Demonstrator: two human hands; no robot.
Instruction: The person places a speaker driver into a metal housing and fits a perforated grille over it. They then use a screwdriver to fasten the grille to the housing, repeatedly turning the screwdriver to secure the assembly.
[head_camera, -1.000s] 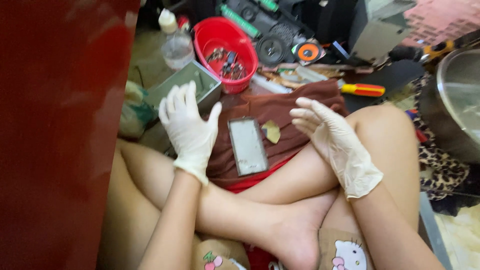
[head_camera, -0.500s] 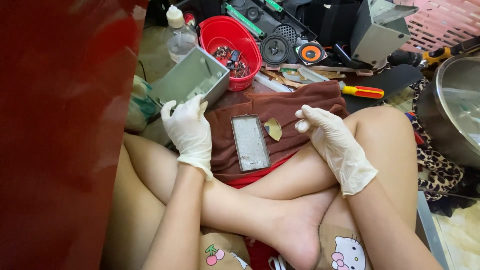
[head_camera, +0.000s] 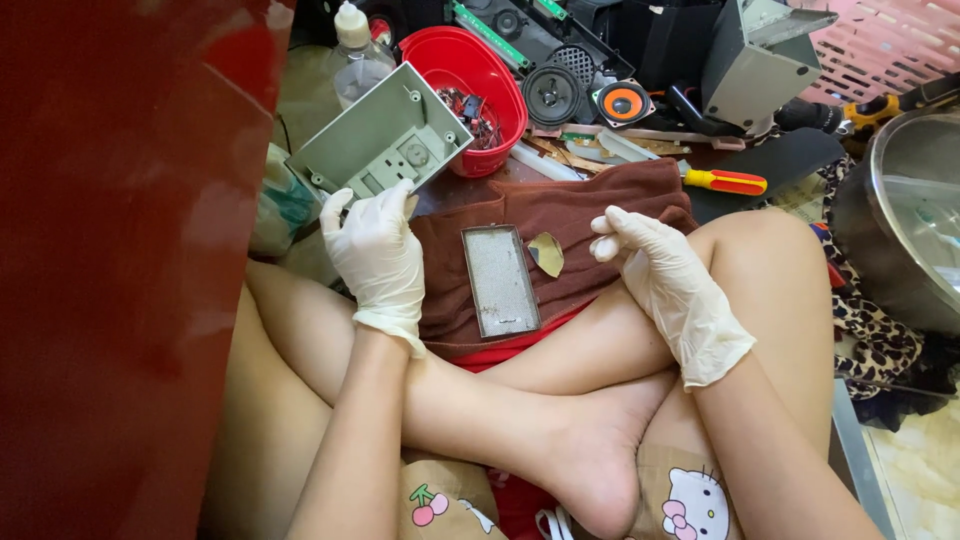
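Your left hand (head_camera: 375, 250) grips the grey plastic casing (head_camera: 385, 135) by its near edge, tilted toward the red bowl (head_camera: 470, 85), while your right hand (head_camera: 665, 285) rests empty, seemingly loosely curled, beside the metal mesh plate (head_camera: 500, 280) lying lengthwise on the brown cloth (head_camera: 590, 215).

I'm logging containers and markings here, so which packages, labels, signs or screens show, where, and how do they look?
Plastic bottle: top left, behind the grey casing; clear body, white cap, no readable label.
Bag: left of the left hand, crumpled, pale with green.
Cartoon prints: on the tan shorts at the bottom; a white cat face and red cherries.
No signs or screens show.
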